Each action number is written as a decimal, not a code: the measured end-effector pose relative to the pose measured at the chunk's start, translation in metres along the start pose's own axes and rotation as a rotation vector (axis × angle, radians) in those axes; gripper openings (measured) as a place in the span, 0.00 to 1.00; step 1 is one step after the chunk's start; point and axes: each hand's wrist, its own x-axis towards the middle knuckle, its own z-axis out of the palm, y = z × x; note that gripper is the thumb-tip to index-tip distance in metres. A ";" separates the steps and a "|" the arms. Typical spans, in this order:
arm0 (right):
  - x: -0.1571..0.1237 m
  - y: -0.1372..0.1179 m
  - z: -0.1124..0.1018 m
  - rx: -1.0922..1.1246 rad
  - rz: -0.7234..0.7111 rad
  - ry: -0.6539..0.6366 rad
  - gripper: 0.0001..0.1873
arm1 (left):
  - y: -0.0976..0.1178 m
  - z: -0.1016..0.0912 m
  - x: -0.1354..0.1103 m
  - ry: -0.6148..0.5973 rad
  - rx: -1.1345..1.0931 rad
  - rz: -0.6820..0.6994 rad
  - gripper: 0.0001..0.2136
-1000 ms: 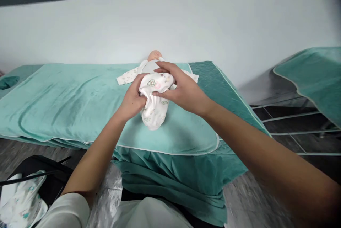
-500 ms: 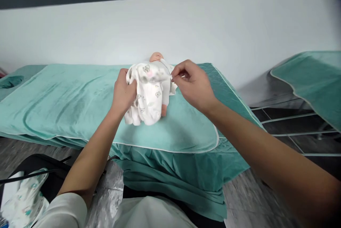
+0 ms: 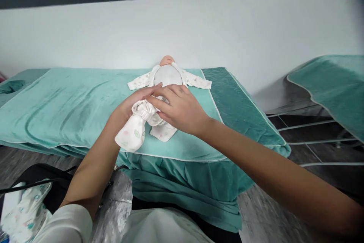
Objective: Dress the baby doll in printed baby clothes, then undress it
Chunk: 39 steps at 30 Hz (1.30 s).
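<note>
White printed baby pants [image 3: 132, 134], with a gathered elastic cuff and a rounded foot end, are bunched between my hands above the bed. My left hand [image 3: 133, 99] is closed around the bunched cloth, its fingers mostly hidden. Over it lies my right hand [image 3: 182, 108], fingertips meeting the left fingers and thumb against the cloth; its grip is partly covered. Behind them a baby doll [image 3: 167, 74] lies on its back, its head towards the wall. An open white printed jacket [image 3: 197, 80] spreads its sleeves out on both sides of the doll. My hands hide the doll's lower body.
A green blanket [image 3: 71, 102] with pale edging covers the bed, which stands against a white wall [image 3: 170, 30]. At lower left, more printed baby cloth [image 3: 27, 210] lies on a black seat or bag. Another green-covered bed [image 3: 335, 83] is at right.
The cloth hung spread in front of the doll; now it is bunched lower, with its foot end hanging out. My right hand has moved left onto it. The doll and jacket are more exposed.
</note>
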 end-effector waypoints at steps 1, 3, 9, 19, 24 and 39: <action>-0.001 0.002 0.001 0.022 0.014 0.001 0.28 | -0.001 0.000 0.000 -0.047 -0.026 -0.062 0.13; -0.002 0.008 0.002 0.102 0.090 0.012 0.30 | 0.000 -0.001 0.000 -0.094 -0.038 -0.098 0.16; 0.006 0.038 -0.002 0.651 0.586 0.105 0.14 | 0.004 -0.012 0.011 0.156 0.283 0.005 0.14; 0.026 0.060 -0.005 1.474 1.016 0.370 0.16 | -0.007 0.011 -0.013 0.062 0.966 0.771 0.15; 0.019 0.054 -0.003 1.418 0.858 0.427 0.16 | -0.011 0.014 -0.010 0.256 1.135 0.797 0.14; 0.020 0.052 -0.069 0.697 0.392 0.133 0.14 | 0.033 0.024 -0.006 0.135 0.724 0.811 0.04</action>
